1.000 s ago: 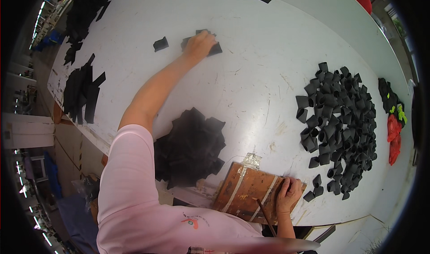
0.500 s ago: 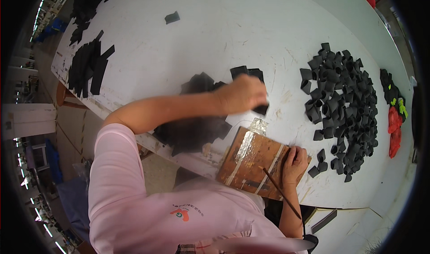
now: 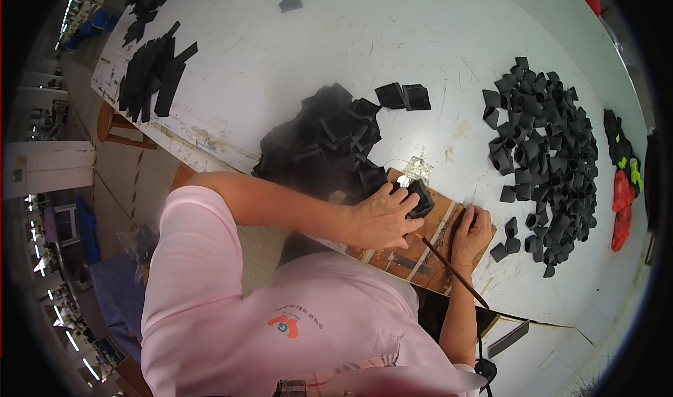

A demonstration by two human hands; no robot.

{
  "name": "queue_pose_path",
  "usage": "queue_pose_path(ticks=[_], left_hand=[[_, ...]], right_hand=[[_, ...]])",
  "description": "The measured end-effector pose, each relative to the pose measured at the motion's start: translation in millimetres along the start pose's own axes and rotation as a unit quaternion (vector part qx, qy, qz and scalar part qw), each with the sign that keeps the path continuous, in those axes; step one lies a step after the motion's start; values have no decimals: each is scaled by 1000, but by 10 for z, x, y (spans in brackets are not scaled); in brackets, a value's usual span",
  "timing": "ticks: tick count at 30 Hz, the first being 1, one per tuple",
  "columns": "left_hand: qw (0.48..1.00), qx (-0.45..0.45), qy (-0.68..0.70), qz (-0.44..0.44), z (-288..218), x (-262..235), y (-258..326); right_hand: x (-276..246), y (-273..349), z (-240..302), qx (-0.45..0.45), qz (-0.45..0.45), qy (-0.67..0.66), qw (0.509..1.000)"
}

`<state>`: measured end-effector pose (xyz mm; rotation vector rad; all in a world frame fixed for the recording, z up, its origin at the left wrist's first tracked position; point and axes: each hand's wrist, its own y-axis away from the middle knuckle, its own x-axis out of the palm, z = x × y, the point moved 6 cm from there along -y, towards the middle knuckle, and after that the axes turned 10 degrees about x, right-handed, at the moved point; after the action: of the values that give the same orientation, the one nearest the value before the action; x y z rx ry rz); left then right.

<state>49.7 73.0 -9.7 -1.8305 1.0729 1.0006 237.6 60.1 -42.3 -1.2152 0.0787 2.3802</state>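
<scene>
Progress looks partial: folded black pieces (image 3: 543, 155) already lie heaped at your right on the bench (image 3: 315, 53), while a flat black stack (image 3: 322, 145) beside the wooden board (image 3: 434, 246) remains undone. Your left hand (image 3: 382, 218) presses a black piece (image 3: 420, 195) flat on the board, fingers spread over it. Your right hand (image 3: 471, 234) is closed around a thin stick (image 3: 452, 271).

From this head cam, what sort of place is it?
Probably a workshop or small factory bench. A large white table carries heaps of cut black pieces; the left hand presses one on a worn wooden board while the right hand holds a thin stick.
</scene>
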Motion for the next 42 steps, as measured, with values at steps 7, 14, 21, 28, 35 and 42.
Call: queue_pose_path(ticks=[7,14,21,28,35,42], left_hand=[[997,-60,14,-45,262,-453,28],[868,-355,-218,-270,2857,-1409,778],[827,-455,-307,-119,3779,-1460,1303],[864,-388,-272,-171,3274,-1384,709],[980,-111,-3,-165,1833,-649,-418],[969,-51,-242,-7,1429,-136,-447]], right_hand=[[4,-1,0,-21,-9,17,1000],[-33,19,11,-23,-23,35,999],[-18,-43,63,-19,-15,22,999],[-28,-44,38,1,-14,28,1000],[-41,-31,-23,4,-24,33,999],[-49,-20,-24,10,-27,15,999]])
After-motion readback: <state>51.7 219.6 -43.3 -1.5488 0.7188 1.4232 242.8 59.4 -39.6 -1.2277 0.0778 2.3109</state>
